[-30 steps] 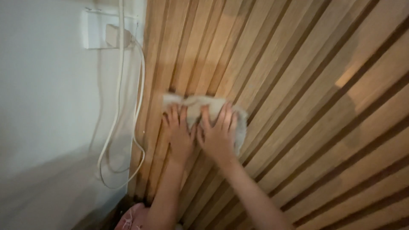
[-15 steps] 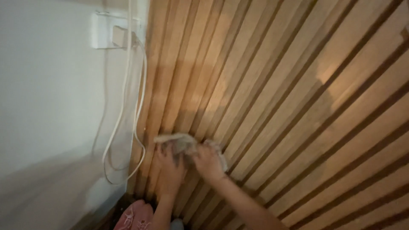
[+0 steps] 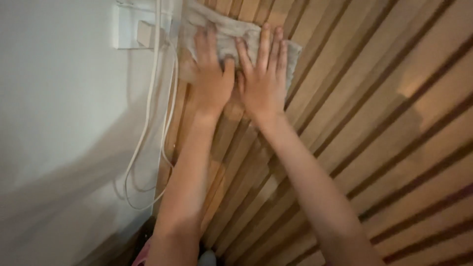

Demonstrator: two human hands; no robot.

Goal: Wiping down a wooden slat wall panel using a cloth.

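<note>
A pale grey cloth (image 3: 226, 30) lies flat against a wall of wooden slats (image 3: 374, 98), high in the head view. My left hand (image 3: 212, 74) presses on the cloth's left part with its fingers spread. My right hand (image 3: 263, 74) presses on the right part, fingers spread and pointing up. The two hands sit side by side, thumbs nearly touching. Both forearms reach up from the bottom of the frame. The cloth's middle is hidden under my palms.
Left of the slats is a plain white wall (image 3: 54, 123). A white socket plate with a plug (image 3: 133, 32) sits at its top. White cables (image 3: 148, 128) hang from it in a loop along the edge of the slats.
Both hands have slid the cloth up the slats, from low beside the cable loop to level with the socket. The fingers, curled half a second ago, are spread flat again.
</note>
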